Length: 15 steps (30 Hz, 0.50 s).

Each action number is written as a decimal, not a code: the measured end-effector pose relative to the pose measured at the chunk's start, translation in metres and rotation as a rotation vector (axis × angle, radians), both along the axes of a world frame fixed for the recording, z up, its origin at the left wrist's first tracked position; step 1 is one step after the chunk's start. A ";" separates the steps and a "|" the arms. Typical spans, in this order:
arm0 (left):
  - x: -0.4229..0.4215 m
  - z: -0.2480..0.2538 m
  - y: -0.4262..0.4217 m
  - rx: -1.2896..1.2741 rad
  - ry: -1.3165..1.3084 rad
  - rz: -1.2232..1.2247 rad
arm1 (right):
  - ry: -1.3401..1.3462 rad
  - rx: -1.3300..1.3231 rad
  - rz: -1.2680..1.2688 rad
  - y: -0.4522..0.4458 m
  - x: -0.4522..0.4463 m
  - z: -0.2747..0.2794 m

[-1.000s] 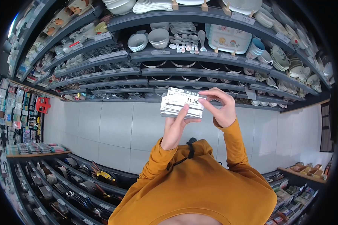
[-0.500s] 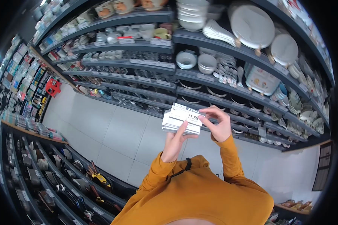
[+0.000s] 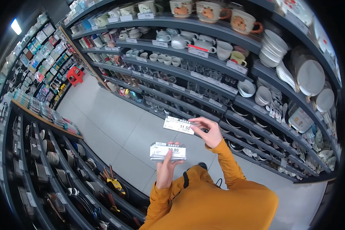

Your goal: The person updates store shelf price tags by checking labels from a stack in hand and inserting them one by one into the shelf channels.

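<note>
My left hand (image 3: pixel 166 168) grips a stack of white price tags (image 3: pixel 157 151), with the thumb lying across the front one, whose printed price is partly covered and ends in ".80". Up and to the right, my right hand (image 3: pixel 209 132) pinches a single price tag (image 3: pixel 176 126) by its right end. That tag reads 11.50 and is apart from the stack. Both hands are over the tiled aisle floor, in front of the shelves of tableware.
Ahead, a long dark shelf unit (image 3: pixel 214 80) holds teapots (image 3: pixel 180 41), orange-patterned mugs (image 3: pixel 243 22), bowls (image 3: pixel 247 88) and plates (image 3: pixel 311 78). Cookware fills another shelf unit (image 3: pixel 38 168) at the left. A red stool (image 3: pixel 75 76) stands at the aisle's far end, on the floor (image 3: pixel 115 122).
My right hand has drawn the 11.50 tag off the stack, uncovering another tag. My left hand is lower, and the view has turned left.
</note>
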<state>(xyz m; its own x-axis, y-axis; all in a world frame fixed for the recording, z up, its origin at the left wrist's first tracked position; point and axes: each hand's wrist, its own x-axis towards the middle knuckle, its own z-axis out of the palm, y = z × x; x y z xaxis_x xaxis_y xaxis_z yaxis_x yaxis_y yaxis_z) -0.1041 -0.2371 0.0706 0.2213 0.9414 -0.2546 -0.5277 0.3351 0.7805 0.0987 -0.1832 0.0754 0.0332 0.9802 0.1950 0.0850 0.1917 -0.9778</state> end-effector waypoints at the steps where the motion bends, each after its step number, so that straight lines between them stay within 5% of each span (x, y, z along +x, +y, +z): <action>1: -0.009 -0.002 0.007 -0.006 -0.007 0.029 | 0.005 -0.026 0.016 0.013 -0.009 -0.003; 15: -0.127 -0.002 0.222 0.022 -0.010 0.192 | 0.030 0.044 0.079 0.276 -0.131 -0.032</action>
